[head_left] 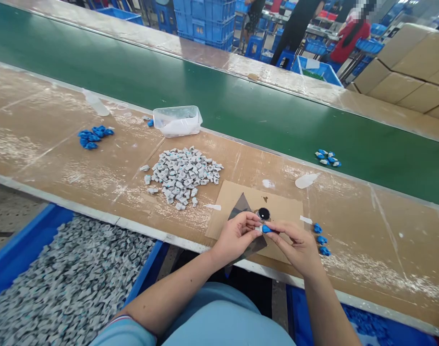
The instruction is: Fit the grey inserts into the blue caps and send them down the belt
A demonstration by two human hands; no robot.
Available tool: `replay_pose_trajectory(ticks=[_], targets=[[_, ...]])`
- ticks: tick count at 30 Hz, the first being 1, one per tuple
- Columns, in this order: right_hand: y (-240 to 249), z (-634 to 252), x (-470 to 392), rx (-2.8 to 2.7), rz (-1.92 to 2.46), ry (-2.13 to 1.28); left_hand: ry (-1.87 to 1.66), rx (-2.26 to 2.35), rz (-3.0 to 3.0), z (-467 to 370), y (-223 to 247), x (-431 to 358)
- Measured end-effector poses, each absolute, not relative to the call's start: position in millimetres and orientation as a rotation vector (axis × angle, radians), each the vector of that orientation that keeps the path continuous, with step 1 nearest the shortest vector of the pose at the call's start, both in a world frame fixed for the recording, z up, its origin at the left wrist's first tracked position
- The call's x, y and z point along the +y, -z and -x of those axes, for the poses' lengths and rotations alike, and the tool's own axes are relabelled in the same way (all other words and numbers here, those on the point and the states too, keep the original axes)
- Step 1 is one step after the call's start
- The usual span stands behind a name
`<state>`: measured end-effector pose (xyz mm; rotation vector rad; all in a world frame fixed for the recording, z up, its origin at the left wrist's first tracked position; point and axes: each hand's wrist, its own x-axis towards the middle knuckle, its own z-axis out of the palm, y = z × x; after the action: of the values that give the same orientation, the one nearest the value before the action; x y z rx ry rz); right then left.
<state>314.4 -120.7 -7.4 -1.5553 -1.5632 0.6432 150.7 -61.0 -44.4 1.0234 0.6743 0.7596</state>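
Observation:
Both hands meet over a cardboard sheet near the table's front edge. My left hand (239, 235) pinches the pale grey end of a small part. On its other side, my right hand (295, 242) grips a small blue piece (266, 228) with thumb and fingertips. Grey and blue touch here; how far they are joined I cannot tell. Just behind the fingertips stands a small round pot with a dark top (263, 214). A dark pointed sheet (241, 204) lies partly under my left hand. Several blue pieces (322, 239) sit to the right of my right hand.
A heap of grey pieces (185, 175) lies left of the cardboard (219, 211), near a clear plastic tub (177, 121). Blue pieces (93, 137) lie farther left. Blue-and-white parts (327, 158) rest on the green belt (241, 103). A blue bin (64, 216) of grey pieces stands below left.

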Motion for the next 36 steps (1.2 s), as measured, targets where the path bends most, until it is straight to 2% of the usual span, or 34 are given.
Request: replay_pose_trajectory(ticks=[5, 13, 19, 24, 31, 33, 36], targets=[[3.1, -316.2, -121.5, -1.622, 1.476, -0.633, -0.685, 0.657, -1.285, -143.7, 37.6, -53.8], [7.8, -313.0, -124.9, -1.609, 1.479, -0.573, -0.696, 0.665, -1.254, -142.9, 34.3, -55.7], [6.8, -316.7, -125.6, -1.708, 1.488, -0.665, -0.595, 0.64, -1.507, -137.3, 25.8, -52.3], [16.4, -308.7, -130.9, -1.59, 1.397, -0.502, -0.672, 0.622, -1.372, -139.0, 31.6, -55.1], [11.8, -313.9, -135.3, -1.673, 1.426, -0.44, -0.596, 0.59, -1.431, -144.1, 23.7, -53.1], [7.8, -331.2, -137.3, -1.676, 1.53, -0.336, -0.585, 0.638, -1.511, -146.8, 16.6, -38.1], [8.6, -370.3, -144.6, -1.508, 1.886, 0.009, -0.626, 0.839, -1.688, -155.9, 9.8, 1.6]])
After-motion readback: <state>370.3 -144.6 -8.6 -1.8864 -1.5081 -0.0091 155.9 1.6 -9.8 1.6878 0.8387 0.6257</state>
